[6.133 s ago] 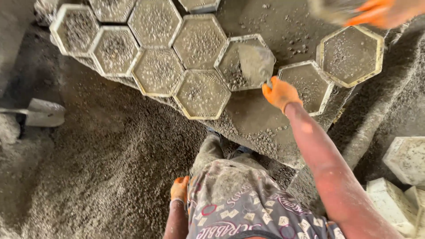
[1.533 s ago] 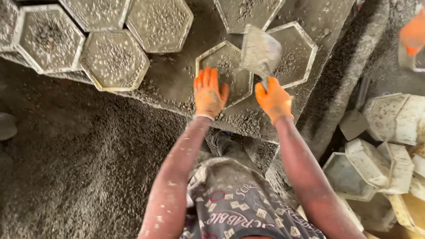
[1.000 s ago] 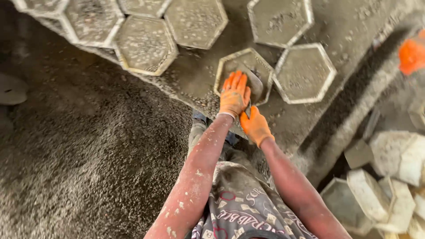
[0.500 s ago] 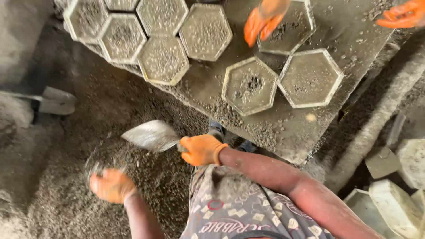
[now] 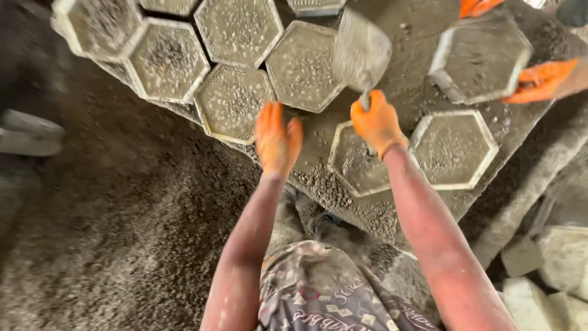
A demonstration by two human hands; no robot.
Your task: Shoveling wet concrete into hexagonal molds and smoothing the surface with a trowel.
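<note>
Tipping the loaded trowel [image 5: 361, 52] too early could drop wet mix on the gritty slab [image 5: 404, 86] instead of into the hexagonal mould [image 5: 358, 160] below it; that looks likeliest if your wrist rolls while the blade hangs over the far moulds. Your right hand [image 5: 376, 122] is closed around the trowel handle, blade raised just beyond the knuckles. The mould sits directly under that hand, on its near side. Your left hand [image 5: 277, 138] is open and empty, fingers spread, just left of the mould. Watch the co-worker's gloved hand [image 5: 542, 81] gripping another mould at far right.
</note>
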